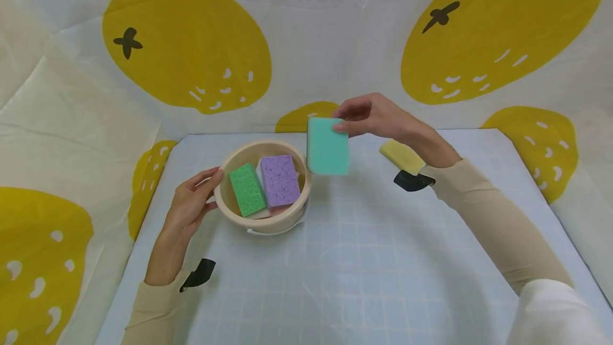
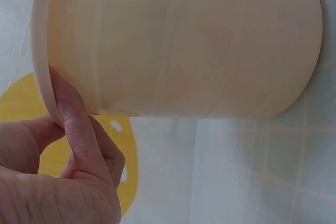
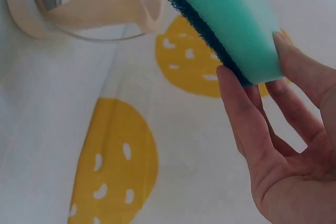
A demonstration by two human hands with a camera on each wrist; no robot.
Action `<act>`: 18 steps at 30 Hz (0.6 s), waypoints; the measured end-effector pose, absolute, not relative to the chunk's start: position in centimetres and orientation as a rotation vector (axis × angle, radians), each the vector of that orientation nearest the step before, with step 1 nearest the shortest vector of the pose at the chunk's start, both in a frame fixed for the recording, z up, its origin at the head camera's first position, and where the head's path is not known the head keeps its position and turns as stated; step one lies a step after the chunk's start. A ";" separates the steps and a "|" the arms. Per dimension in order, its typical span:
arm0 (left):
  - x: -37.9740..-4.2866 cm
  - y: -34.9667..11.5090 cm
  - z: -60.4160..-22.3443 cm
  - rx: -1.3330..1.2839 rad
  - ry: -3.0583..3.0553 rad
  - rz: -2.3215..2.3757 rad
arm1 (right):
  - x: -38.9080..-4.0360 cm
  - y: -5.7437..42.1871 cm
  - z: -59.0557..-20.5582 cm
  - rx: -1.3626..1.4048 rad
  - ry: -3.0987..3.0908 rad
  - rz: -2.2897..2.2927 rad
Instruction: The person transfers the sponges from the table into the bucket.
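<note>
A cream plastic bucket [image 1: 282, 223] stands toward the back of the table, with a green sponge [image 1: 247, 189] and a purple sponge [image 1: 280, 181] inside and paler pieces partly hidden beneath them. My left hand [image 1: 189, 201] pinches the bucket's rim on its left side; the left wrist view shows thumb and fingers on either side of the rim [image 2: 42, 51]. Raised beside the bucket's right edge, a turquoise sponge [image 1: 328, 147] is pinched by one end between the thumb and fingers of my right hand [image 1: 375, 115]. A dark scouring layer [image 3: 194, 22] covers one face of it.
A yellow sponge [image 1: 401, 156] lies on the table to the right, partly behind the right forearm. The bucket's handle [image 1: 275, 233] hangs down at its front. A white cloth with yellow fruit prints [image 1: 187, 41] rises behind the light blue gridded table [image 1: 364, 260].
</note>
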State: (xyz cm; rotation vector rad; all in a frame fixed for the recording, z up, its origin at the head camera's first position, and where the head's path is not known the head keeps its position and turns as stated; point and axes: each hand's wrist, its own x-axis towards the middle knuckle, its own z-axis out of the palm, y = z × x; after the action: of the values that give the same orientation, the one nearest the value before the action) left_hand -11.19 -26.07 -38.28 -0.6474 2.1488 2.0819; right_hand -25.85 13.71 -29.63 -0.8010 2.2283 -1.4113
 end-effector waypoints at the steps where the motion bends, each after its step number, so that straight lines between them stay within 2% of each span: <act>1: -11.2 -26.1 -38.3 -0.650 2.149 2.079 | -25.8 13.4 -29.6 -0.809 2.213 -1.422; 18: -11.2 -26.2 -38.4 -0.664 2.140 2.070 | -25.3 7.8 -30.5 -0.930 2.021 -1.495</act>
State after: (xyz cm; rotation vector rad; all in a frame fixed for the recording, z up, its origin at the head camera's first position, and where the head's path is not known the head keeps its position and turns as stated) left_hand -11.16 -26.22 -38.40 -0.6642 2.1399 2.0698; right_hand -25.31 7.85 -30.45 -0.9296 2.0211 -1.4949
